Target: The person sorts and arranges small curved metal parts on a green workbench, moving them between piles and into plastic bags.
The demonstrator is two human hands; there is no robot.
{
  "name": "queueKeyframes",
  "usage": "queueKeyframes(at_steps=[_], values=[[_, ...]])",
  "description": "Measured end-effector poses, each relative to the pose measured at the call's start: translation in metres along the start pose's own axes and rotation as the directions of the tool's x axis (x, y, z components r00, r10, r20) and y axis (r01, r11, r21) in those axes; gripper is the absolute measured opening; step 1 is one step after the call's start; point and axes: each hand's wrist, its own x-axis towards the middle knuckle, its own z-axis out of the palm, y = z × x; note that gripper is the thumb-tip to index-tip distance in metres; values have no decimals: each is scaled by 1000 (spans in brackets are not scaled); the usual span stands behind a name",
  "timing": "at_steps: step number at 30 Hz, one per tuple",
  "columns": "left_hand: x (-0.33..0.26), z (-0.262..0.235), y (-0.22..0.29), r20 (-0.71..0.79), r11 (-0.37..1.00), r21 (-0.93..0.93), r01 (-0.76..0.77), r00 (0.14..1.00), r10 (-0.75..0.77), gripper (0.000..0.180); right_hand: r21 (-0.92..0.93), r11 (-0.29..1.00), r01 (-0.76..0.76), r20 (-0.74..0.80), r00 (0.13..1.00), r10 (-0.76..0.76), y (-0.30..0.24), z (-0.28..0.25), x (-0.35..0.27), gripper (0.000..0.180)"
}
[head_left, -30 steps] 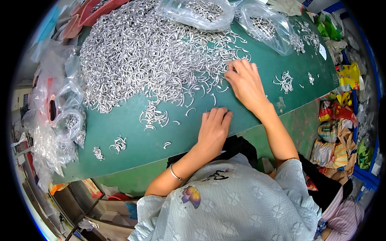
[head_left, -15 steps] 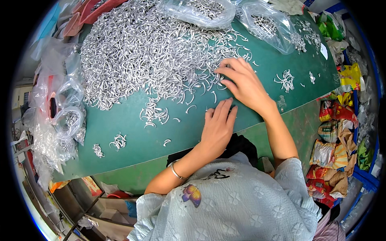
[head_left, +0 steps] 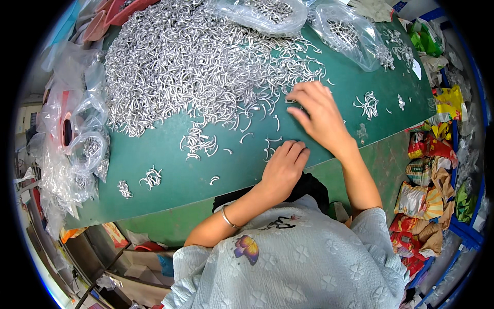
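Your left hand (head_left: 282,167) lies palm down on the green bench (head_left: 170,180), fingers together and nearly flat, touching a few loose metal hooks (head_left: 271,147). Beyond it, your right hand (head_left: 319,116) spreads loosely open, fingertips on the edge of the big hook pile (head_left: 195,62).

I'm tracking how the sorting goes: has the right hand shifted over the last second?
Yes. The right hand has slid toward the person's left along the edge of the big pile of curved metal pieces, judged against the green table.
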Motion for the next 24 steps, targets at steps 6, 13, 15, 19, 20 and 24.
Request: queueKeyframes(at_steps=[6,13,15,19,20,24], values=[[-1,-3,1,8,1000,-25,7,1000,-7,39,-57,992,-109,92,989,114,41,-1,-11,29],[-1,-1,2,1,999,-32,-7,1000,8,37,-56,968,-243,50,968,246,6,4,-19,42],[-1,0,0,35,999,-21,-33,999,33,39,118,976,-185,-26,982,190,4,22,-10,28],[1,1,1,9,999,-53,-10,1000,10,36,560,719,-411,198,909,366,-18,38,25,24],[1,1,2,8,999,-53,-6,1000,6,36,634,609,-478,286,876,389,-21,35,32,25],[-1,0,0,13,998,-55,7,1000,-6,37,850,402,-340,242,930,275,-9,16,33,27]])
